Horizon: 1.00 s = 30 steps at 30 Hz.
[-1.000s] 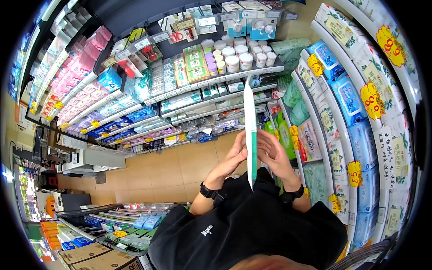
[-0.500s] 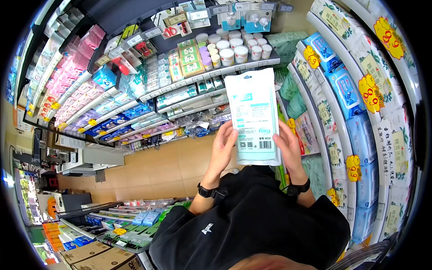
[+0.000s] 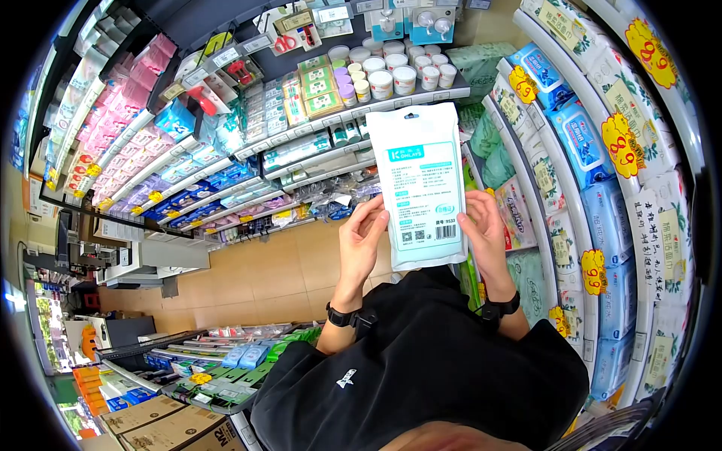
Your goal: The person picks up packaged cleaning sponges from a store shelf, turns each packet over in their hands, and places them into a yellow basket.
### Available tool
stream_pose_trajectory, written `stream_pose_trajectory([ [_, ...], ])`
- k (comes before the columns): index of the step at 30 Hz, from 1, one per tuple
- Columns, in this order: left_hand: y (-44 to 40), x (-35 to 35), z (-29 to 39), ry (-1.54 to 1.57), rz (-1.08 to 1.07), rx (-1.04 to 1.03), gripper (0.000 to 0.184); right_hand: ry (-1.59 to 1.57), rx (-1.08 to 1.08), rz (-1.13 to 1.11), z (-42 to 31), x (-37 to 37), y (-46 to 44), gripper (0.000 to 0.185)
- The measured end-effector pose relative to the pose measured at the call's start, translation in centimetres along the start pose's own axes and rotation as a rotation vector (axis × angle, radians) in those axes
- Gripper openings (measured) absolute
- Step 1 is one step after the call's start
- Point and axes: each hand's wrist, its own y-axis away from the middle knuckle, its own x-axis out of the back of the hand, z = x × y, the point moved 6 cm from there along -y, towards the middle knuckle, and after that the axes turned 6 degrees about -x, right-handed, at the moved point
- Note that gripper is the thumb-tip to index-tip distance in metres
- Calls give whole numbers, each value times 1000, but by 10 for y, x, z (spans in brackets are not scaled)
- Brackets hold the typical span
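Observation:
Between my two hands I hold up a flat white and pale-teal plastic pouch [image 3: 421, 192], its printed back with barcode and QR codes turned toward me. What is inside does not show. On the pouch's left edge, my left hand [image 3: 362, 239] is closed, the thumb in front and the fingers partly behind it. My right hand [image 3: 485, 234] grips the opposite edge in the same way, thumb on the front near the barcode. Each wrist wears a black band.
A shelf [image 3: 338, 119] ahead carries white-lidded tubs [image 3: 404, 79] and boxed goods. Close on my right, shelves hold blue wipes packs [image 3: 579, 143] with yellow price tags. Pink packs [image 3: 120, 113] fill the left shelves. Cardboard boxes [image 3: 169, 428] stand at lower left, beside tan floor tiles [image 3: 256, 270].
The pouch has risen slightly and tilted a little, so its print reads more clearly. Both hands keep their hold on its edges, the left having shifted slightly left.

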Motion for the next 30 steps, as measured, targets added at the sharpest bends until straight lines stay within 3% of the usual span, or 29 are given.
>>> stream_pose_trajectory([
  [30, 3, 5, 6, -48, -24, -7, 32, 85, 29, 2, 1, -3, 4, 41],
])
